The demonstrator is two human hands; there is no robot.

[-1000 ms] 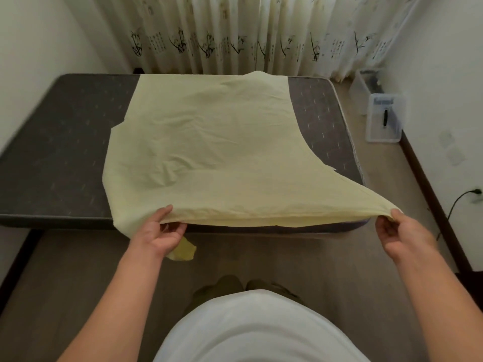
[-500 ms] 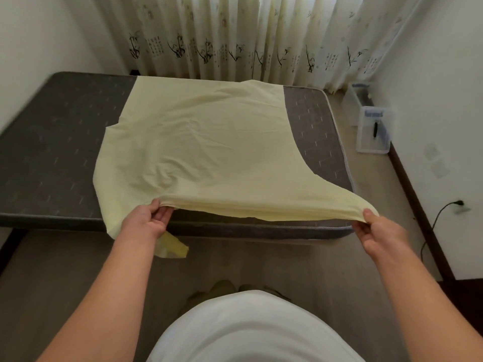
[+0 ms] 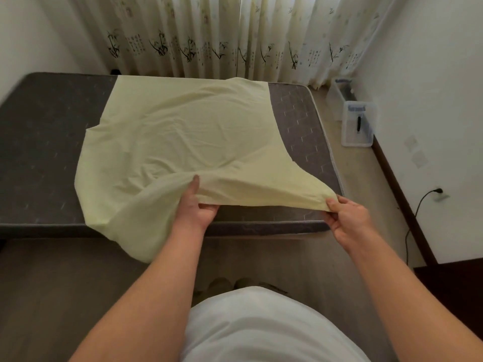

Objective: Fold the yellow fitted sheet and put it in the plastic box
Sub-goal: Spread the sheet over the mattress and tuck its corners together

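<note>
While the yellow fitted sheet (image 3: 183, 137) lies spread on the dark mattress (image 3: 39, 152), the left hand (image 3: 197, 209) pinches its near hem at 6 o'clock and the right hand (image 3: 347, 218) grips a corner at 4 o'clock. The plastic box (image 3: 351, 138) stands on the floor at 2 o'clock, and its blue label is too blurred to read.

Grey mattress (image 3: 41, 142) before patterned curtains (image 3: 209, 35); black cord (image 3: 415, 212) plugged into wall socket (image 3: 441, 196).

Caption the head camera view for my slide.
Left hand and right hand grip the yellow fitted sheet on the dark mattress; plastic box beside the wall.
</note>
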